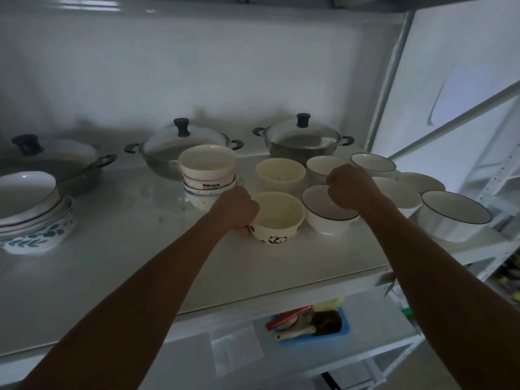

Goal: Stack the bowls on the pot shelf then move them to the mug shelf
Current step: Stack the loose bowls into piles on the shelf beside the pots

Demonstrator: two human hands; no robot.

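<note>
My left hand (pixel 237 211) grips the left rim of a cream bowl with panda prints (pixel 277 220), which stands on the pot shelf (pixel 126 249). My right hand (pixel 351 185) is closed on the far rim of a white bowl with a dark rim (pixel 326 216) just right of the panda bowl. Behind my left hand stands a stack of several bowls (pixel 208 175). A plain cream bowl (pixel 280 173) sits behind the panda bowl. More white bowls (pixel 453 215) stand to the right, some hidden by my right arm.
Three lidded pots line the back of the shelf: left (pixel 56 159), middle (pixel 183 144), right (pixel 302 139). A stack of plates and a leaf-patterned bowl (pixel 33 218) sits at the far left. Below the shelf is a blue tray of utensils (pixel 312 327). A white frame post (pixel 391 80) rises at right.
</note>
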